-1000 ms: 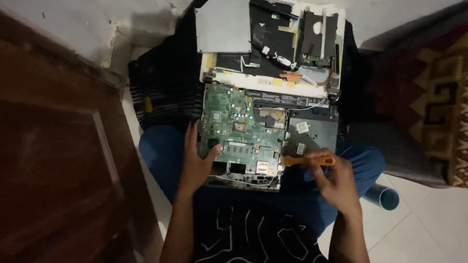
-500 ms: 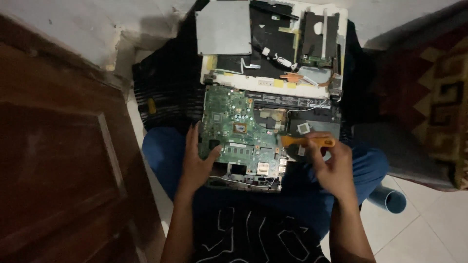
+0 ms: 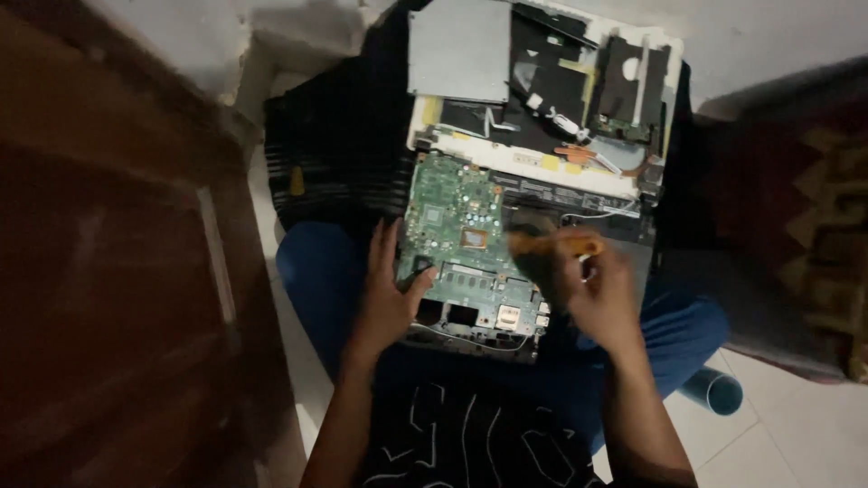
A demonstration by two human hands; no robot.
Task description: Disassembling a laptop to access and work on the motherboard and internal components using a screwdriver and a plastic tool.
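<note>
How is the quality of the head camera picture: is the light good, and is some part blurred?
Head view: the light is dim, and the wooden door at the left sinks into shadow; the green circuit board is fairly sharp; the right hand and its orange-handled tool are smeared by motion blur; the left hand on the board's edge is clearer; no strong glare.

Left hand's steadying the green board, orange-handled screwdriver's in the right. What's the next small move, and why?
Probably lower the screwdriver tip onto the green board near its right edge: the right hand holds it just above there, blurred, while the left hand presses the board's left edge.
</note>
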